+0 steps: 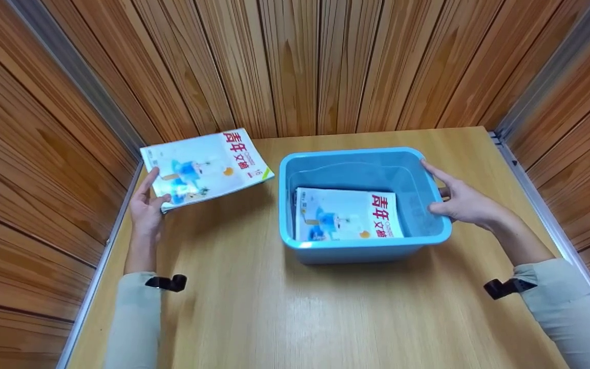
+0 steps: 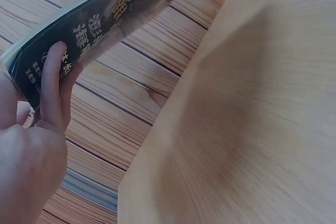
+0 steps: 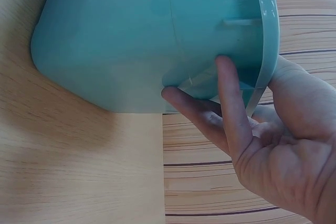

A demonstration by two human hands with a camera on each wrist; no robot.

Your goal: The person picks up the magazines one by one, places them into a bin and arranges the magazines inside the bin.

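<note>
Wood-panelled walls (image 1: 295, 61) close in on three sides of a light wooden table (image 1: 274, 318), with metal strips running down the corners. A blue plastic bin (image 1: 364, 251) stands on the table right of centre, and a magazine with red characters on a pale blue cover lies flat on the bin's floor (image 1: 349, 220). The right hand (image 1: 461, 202) holds the bin's right rim: the thumb lies over the top edge while the fingers (image 3: 231, 103) press against the outer wall beneath the lip. To the left, well apart from the bin, the left hand (image 1: 146, 205) grips a second magazine (image 1: 205, 166) of the same cover by its near corner, thumb on top and fingers (image 2: 52, 85) curled under its dark back cover, holding it tilted above the table near the left wall. Black straps show on both pale sleeves.
</note>
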